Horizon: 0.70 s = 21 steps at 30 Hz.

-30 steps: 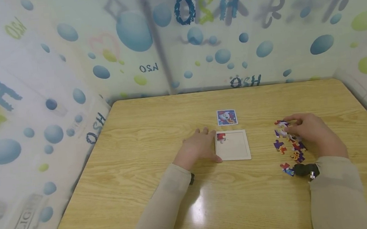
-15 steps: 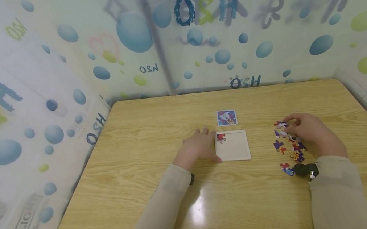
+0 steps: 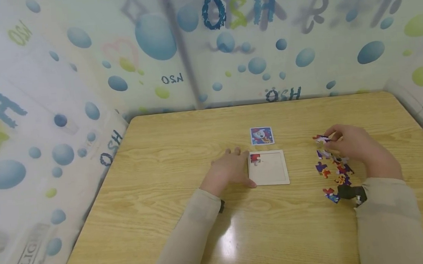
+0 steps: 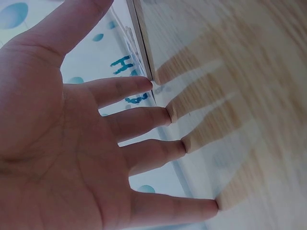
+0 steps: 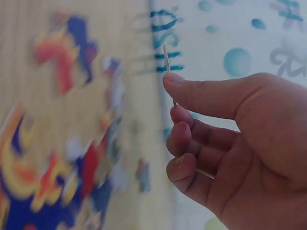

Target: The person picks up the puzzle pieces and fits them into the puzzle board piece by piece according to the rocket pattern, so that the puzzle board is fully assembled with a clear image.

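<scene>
Wooden worktop [image 3: 160, 153], bubble-print wall [image 3: 228, 69] behind. Left hand [image 3: 229, 169], fingers spread, at left side of tray [image 3: 271, 170]; right hand [image 3: 354, 145] pinches puzzle piece [image 5: 166, 56] near loose pieces [image 3: 341, 170], right of tray.

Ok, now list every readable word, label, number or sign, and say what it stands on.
"OSH" (S reversed), large and small: back wall.
"H", large: left wall.
"LIG", boxed, remainder faded: left wall.
Other wall lettering: too blurred or skewed for certainty.
Picture card, puzzle tray, puzzle pieces: no readable lettering.
</scene>
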Available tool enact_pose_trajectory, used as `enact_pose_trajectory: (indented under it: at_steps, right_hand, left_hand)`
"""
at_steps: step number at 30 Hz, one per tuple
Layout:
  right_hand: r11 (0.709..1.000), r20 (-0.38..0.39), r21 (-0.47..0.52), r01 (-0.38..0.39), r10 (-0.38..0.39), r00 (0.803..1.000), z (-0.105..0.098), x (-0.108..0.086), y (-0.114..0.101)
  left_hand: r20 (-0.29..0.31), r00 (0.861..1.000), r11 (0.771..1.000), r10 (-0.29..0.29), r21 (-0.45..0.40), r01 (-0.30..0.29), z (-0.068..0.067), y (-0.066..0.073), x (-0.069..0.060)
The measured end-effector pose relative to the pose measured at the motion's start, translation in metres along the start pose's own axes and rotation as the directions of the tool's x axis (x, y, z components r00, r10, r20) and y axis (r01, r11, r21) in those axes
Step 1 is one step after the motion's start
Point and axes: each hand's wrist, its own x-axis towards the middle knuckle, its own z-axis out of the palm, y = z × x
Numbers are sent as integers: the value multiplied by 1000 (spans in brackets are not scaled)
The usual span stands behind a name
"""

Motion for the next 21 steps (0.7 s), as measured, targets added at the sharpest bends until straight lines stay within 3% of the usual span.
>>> enact_pose_trajectory:
  at_steps: [10,21]
  right_hand:
    - [997,-9,12,82,-82,997,7,4,-49]
    - [986,1,55,156,-156,988,38,16,-90]
  left_hand:
    - [-4,1000,1000,7,-8,-7,0,-1,2]
    - [-3,1000,1000,2,-6,-2,0,-1,0]
